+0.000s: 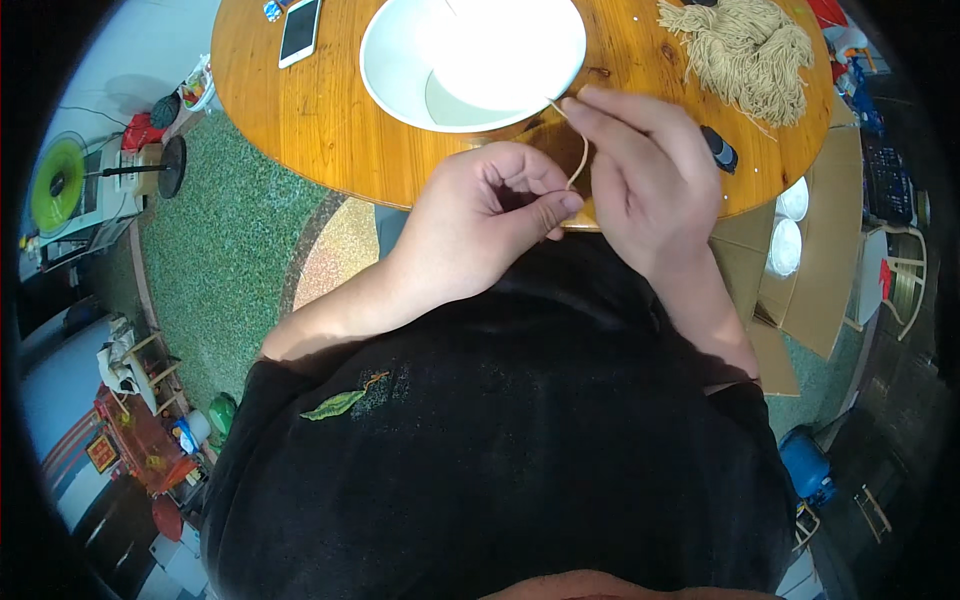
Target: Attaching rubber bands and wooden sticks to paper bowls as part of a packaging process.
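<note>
A thin beige cord (584, 155) bows between my two hands, just in front of the table's near edge. My left hand (490, 205) is closed, pinching the cord's lower end between thumb and forefinger. At the cord's upper end my right hand (655, 165) has its thumb and fingertips drawn together on it; the exact grip is partly hidden. Right beyond the fingertips stands a large white bucket (395, 90) with a white round shape inside. A loose bundle of similar beige cords (745, 55) lies at the table's far right.
The round wooden table (330, 130) carries a white phone (300, 35) at the far left and a small dark object (720, 150) beside my right hand. An open cardboard box (815, 250) with white round items (785, 245) is at the right. A green fan (62, 180) stands left.
</note>
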The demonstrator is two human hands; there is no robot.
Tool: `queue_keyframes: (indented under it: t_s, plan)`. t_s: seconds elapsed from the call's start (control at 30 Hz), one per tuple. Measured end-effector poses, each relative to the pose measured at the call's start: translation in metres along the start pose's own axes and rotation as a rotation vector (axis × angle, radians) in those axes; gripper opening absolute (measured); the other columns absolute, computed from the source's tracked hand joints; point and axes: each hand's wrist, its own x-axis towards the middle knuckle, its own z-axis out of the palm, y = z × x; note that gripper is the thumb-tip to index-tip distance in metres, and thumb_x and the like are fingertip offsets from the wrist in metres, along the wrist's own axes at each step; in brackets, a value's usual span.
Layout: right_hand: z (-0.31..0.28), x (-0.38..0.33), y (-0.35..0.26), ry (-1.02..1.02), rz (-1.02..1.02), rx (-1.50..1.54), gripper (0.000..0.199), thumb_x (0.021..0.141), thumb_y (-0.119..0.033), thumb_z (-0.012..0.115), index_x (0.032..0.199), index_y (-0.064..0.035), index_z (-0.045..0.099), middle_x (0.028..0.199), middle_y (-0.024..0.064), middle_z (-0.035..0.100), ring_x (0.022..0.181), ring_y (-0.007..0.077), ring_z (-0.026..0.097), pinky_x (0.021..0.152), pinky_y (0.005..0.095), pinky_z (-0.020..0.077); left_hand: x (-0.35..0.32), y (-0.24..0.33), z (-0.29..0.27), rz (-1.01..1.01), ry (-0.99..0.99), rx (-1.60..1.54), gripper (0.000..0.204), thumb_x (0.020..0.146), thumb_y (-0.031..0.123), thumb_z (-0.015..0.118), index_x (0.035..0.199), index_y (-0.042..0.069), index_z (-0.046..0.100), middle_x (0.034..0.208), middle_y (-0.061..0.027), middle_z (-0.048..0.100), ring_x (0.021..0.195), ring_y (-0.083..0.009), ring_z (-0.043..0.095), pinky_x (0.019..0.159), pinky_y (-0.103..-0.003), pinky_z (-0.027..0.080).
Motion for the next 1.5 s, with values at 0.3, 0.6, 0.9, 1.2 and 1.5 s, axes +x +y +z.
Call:
queue_keyframes:
  t_s: [0.3, 0.6, 0.9, 1.2, 1.5]
  plan:
    - [-0.024, -0.015, -0.036, -0.34, 0.341, 0.471, 0.04, 0.078, -0.003, 0.087, 0.114, -0.0004, 0.071, 0.106, 0.0159, 0.074, 0.086, 0.0239, 0.075, 0.069, 0.0306, 0.0597, -0.013, 0.022, -0.015, 0.176, 0.035, 0.664, 0.013, 0.096, -0.002, 0.071, 0.107, -0.002, 0.064, 0.094, -0.0045, 0.07, 0.088, -0.0095, 0.066, 0.08, -0.026, 0.055]
    - [-0.003, -0.027, -0.034, -0.253, 0.384, 0.46, 0.025, 0.074, -0.007, 0.09, 0.095, -0.0042, 0.076, 0.085, 0.0077, 0.067, 0.069, 0.0186, 0.065, 0.059, 0.0291, 0.0514, -0.017, 0.016, -0.015, 0.141, 0.073, 0.316, 0.028, 0.096, -0.002, 0.07, 0.12, -0.002, 0.057, 0.094, -0.0061, 0.07, 0.093, -0.0124, 0.069, 0.085, -0.027, 0.055]
    - [-0.001, -0.022, -0.033, -0.112, 0.263, 0.43, 0.018, 0.076, 0.001, 0.084, 0.087, -0.003, 0.07, 0.102, 0.0118, 0.072, 0.07, 0.0196, 0.063, 0.058, 0.028, 0.0501, -0.02, 0.018, -0.022, 0.158, 0.046, 0.469, 0.023, 0.094, -0.002, 0.073, 0.115, -0.002, 0.063, 0.1, -0.0081, 0.072, 0.095, -0.0136, 0.07, 0.086, -0.027, 0.056]
    - [-0.004, -0.023, -0.027, -0.283, 0.497, 0.685, 0.017, 0.08, 0.001, 0.083, 0.089, -0.0047, 0.07, 0.084, 0.0059, 0.07, 0.063, 0.0118, 0.062, 0.053, 0.0244, 0.0447, -0.023, 0.018, -0.026, 0.251, 0.026, 0.426, 0.019, 0.092, -0.007, 0.071, 0.108, 0.0, 0.063, 0.101, -0.0048, 0.071, 0.095, -0.0116, 0.068, 0.086, -0.026, 0.054]
    - [-0.011, -0.013, -0.025, -0.284, 0.498, 0.529, 0.015, 0.079, -0.002, 0.082, 0.09, -0.0065, 0.073, 0.067, 0.0013, 0.052, 0.056, 0.0127, 0.048, 0.051, 0.0282, 0.0362, -0.016, 0.01, -0.025, 0.373, 0.112, 0.424, 0.016, 0.092, -0.007, 0.069, 0.106, 0.0, 0.066, 0.096, -0.0047, 0.072, 0.09, -0.0102, 0.07, 0.079, -0.025, 0.057]
